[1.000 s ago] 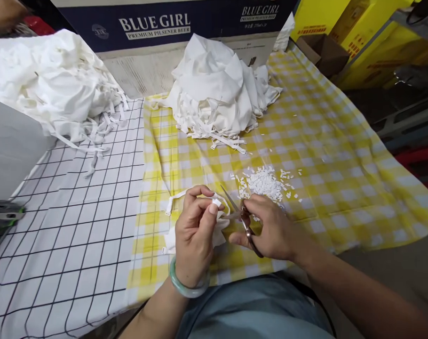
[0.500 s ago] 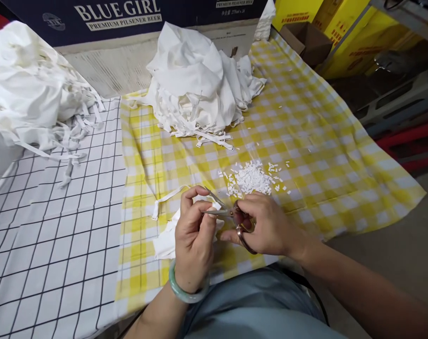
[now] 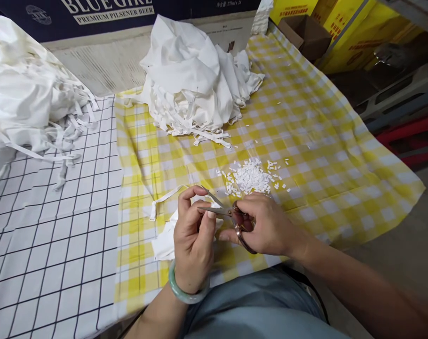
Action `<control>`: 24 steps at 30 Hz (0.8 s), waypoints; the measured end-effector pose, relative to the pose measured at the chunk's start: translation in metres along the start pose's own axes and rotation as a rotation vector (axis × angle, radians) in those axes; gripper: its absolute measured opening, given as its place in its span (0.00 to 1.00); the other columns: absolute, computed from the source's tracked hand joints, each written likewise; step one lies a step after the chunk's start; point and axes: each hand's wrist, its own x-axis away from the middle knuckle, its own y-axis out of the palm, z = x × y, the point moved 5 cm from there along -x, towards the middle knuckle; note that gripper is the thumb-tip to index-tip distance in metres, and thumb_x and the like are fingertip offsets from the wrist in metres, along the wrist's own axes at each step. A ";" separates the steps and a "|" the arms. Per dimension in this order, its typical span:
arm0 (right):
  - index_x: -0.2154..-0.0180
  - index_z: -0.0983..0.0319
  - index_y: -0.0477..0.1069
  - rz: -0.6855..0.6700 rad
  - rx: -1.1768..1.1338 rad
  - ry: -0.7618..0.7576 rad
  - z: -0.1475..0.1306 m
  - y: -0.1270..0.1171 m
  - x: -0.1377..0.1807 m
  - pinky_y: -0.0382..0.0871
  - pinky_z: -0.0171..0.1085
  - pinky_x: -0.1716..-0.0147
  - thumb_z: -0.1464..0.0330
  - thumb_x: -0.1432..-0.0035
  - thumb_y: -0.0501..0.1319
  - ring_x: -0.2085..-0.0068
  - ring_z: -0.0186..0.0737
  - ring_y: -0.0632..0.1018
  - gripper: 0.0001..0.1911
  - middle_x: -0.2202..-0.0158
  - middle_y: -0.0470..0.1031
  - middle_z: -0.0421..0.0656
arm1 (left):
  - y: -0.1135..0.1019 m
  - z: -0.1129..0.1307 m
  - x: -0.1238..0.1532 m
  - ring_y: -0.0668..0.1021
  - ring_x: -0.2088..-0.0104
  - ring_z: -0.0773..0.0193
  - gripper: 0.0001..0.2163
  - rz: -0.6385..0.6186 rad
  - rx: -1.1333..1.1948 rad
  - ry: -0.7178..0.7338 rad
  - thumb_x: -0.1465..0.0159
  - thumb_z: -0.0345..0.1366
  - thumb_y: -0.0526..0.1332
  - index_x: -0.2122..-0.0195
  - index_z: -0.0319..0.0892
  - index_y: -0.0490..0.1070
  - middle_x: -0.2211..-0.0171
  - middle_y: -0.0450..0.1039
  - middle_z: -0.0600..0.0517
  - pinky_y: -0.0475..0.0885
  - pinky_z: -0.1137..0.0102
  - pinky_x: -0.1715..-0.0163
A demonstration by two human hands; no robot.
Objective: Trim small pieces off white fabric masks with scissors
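My right hand [image 3: 261,223] is closed round the handles of a pair of scissors [image 3: 225,211], whose blades are spread and point left. Between thumb and fingers, my left hand [image 3: 194,235] pinches part of a white strapped cloth piece [image 3: 163,242]. The scissor blades lie right at my left fingertips; the bit of strap between them is mostly hidden. One thin strap of the piece loops out to the left on the yellow checked cloth. Just beyond my right hand lies a heap of small white snippets [image 3: 252,176].
A tall pile of white strapped cloth [image 3: 189,75] stands at the back middle, another white pile [image 3: 27,89] at the left. Behind them is a dark blue beer carton [image 3: 111,19]. A yellow checked tablecloth [image 3: 313,155] overlaps a white gridded one [image 3: 55,245]. An open brown box [image 3: 304,35] sits back right.
The view has shifted slightly, so the piles sit a little further left and higher. Both hands and the spread scissors keep nearly the same pose.
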 end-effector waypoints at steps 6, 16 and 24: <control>0.81 0.61 0.62 0.008 0.013 0.012 0.000 0.000 0.001 0.55 0.33 0.73 0.56 0.52 0.70 0.77 0.31 0.65 0.22 0.82 0.65 0.35 | 0.000 0.003 0.000 0.67 0.45 0.57 0.08 0.017 -0.039 0.042 0.31 0.35 0.55 0.66 0.44 0.71 0.56 0.65 0.47 0.66 0.65 0.48; 0.82 0.61 0.63 0.032 -0.054 0.040 0.000 -0.001 0.002 0.54 0.32 0.76 0.55 0.51 0.69 0.78 0.30 0.63 0.23 0.83 0.63 0.35 | 0.004 0.005 -0.002 0.66 0.48 0.58 0.12 0.003 -0.043 0.046 0.30 0.33 0.55 0.72 0.43 0.68 0.60 0.64 0.48 0.64 0.64 0.50; 0.83 0.61 0.63 0.038 -0.058 0.183 0.020 -0.007 0.018 0.54 0.32 0.77 0.52 0.49 0.67 0.79 0.30 0.63 0.24 0.83 0.64 0.36 | 0.020 0.007 -0.008 0.66 0.48 0.59 0.10 -0.086 -0.047 0.061 0.31 0.31 0.55 0.70 0.43 0.70 0.62 0.65 0.49 0.63 0.64 0.48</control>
